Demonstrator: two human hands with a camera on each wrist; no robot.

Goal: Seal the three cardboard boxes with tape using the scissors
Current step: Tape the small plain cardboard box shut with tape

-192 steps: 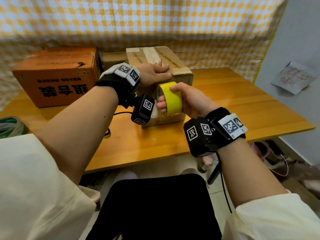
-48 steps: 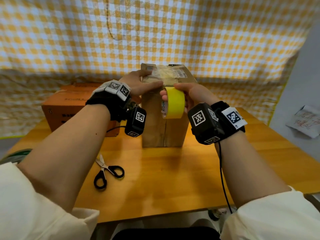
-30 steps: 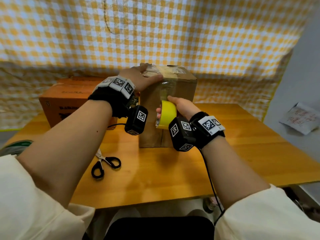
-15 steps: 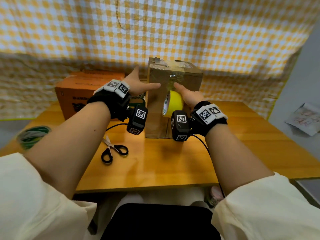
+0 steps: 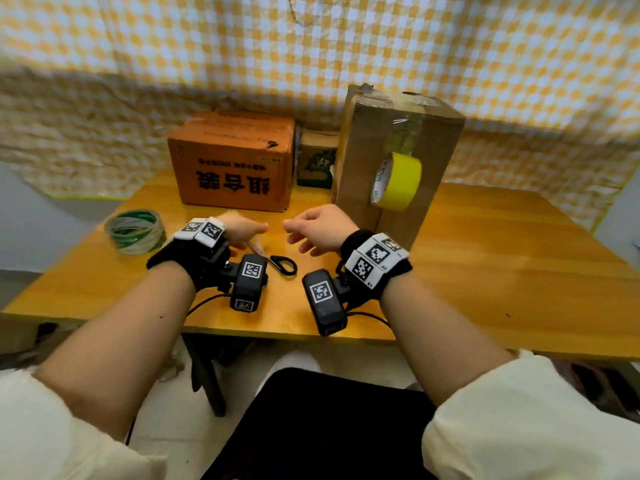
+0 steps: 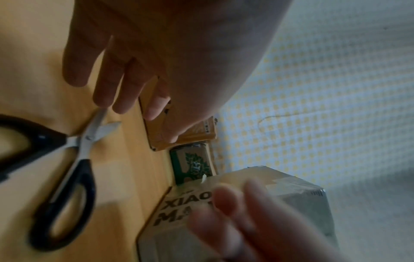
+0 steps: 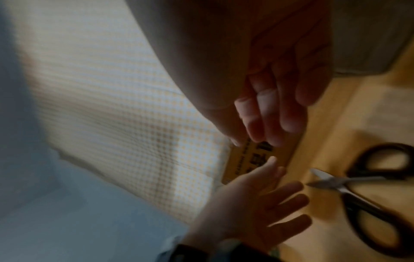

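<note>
One tall box [image 5: 398,161] at far right already wears tape with the yellow roll [image 5: 398,180] hanging uncut, while both hands, left hand [image 5: 239,228] and right hand [image 5: 320,228], hover empty with relaxed fingers above the scissors [image 5: 277,259] on the tabletop [image 5: 502,271], and two boxes seem left.

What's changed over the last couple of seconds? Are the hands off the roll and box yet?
Yes. The right hand let go of the yellow roll, which now hangs from its tape on the front of the tall box. The left hand left the box top. Both dropped to the table by the scissors, holding nothing. The box, the orange box and the scissors stayed put.
</note>
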